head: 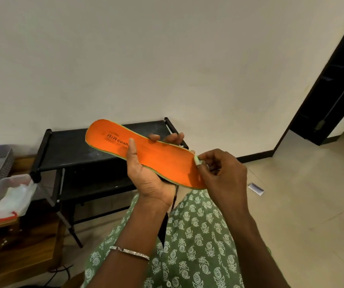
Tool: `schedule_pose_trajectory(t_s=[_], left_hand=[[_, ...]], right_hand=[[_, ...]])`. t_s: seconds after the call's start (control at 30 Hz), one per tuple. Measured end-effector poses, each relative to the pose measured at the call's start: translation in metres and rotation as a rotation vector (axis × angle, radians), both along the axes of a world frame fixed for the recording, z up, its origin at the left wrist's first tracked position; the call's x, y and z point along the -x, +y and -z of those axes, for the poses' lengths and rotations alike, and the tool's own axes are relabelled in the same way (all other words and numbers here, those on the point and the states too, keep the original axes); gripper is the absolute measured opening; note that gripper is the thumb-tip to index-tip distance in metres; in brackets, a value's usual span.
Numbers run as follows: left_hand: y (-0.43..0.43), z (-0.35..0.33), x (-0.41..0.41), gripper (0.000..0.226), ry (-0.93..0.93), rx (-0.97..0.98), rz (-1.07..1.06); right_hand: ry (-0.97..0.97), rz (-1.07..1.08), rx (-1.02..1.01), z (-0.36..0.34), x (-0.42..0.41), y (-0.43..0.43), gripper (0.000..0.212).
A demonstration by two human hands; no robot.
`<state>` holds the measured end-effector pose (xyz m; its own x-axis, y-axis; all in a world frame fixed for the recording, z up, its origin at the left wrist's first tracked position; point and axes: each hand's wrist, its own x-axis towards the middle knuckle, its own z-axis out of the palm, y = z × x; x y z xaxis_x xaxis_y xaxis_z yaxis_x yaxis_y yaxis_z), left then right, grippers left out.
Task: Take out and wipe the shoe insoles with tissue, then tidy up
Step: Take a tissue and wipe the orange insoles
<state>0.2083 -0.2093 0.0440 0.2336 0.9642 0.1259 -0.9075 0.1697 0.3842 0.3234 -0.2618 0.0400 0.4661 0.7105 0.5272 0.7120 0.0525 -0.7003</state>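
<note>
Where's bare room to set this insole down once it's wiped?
Left hand holds the insole; right hand pinches its end. Free: the rack top, left of the insole, and the floor right, beyond the small packet. Crowded: the tissue tray, far left.

Orange insole (146, 154) reads "AIR cush"; smaller print illegible.

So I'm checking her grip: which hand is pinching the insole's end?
The right hand, fingertips pinching the orange insole at its near end; the left hand cradles its middle from beneath.
</note>
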Motion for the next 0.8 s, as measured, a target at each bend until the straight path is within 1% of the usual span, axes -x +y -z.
schedule_pose_trajectory(t_s=[0.13, 0.2, 0.3, 0.37, 0.43, 0.53, 0.67, 0.73, 0.8], left_hand=[[0.001, 0.002, -0.002, 0.050, 0.012, -0.022, 0.018], [-0.001, 0.003, -0.006, 0.049, 0.012, -0.025, 0.054], [-0.006, 0.004, -0.008, 0.049, 0.034, -0.023, 0.098], [-0.004, 0.004, -0.006, 0.050, 0.025, -0.036, 0.094], [0.000, 0.003, -0.002, 0.050, 0.007, -0.047, 0.068], [0.002, -0.001, 0.006, 0.052, 0.010, -0.027, 0.008], [0.003, -0.002, 0.010, 0.052, -0.015, -0.006, -0.004], [0.003, 0.000, 0.005, 0.051, -0.016, -0.004, 0.011], [0.000, 0.004, -0.003, 0.051, -0.010, -0.005, 0.059]], right_hand=[[-0.023, 0.030, -0.026, -0.001, 0.012, 0.003, 0.017], [-0.018, -0.041, -0.056, -0.004, 0.026, 0.005, 0.017], [-0.081, -0.152, -0.062, -0.007, 0.040, 0.007, 0.017], [-0.050, -0.187, -0.045, -0.009, 0.034, 0.005, 0.018], [-0.006, -0.173, 0.011, -0.009, 0.019, 0.002, 0.017], [0.024, -0.093, 0.114, -0.006, 0.000, -0.004, 0.013], [0.038, -0.032, 0.133, -0.004, 0.002, -0.005, 0.008], [0.043, -0.065, 0.108, -0.006, 0.017, -0.003, 0.009], [0.054, -0.158, 0.055, -0.011, 0.037, -0.002, 0.010]])
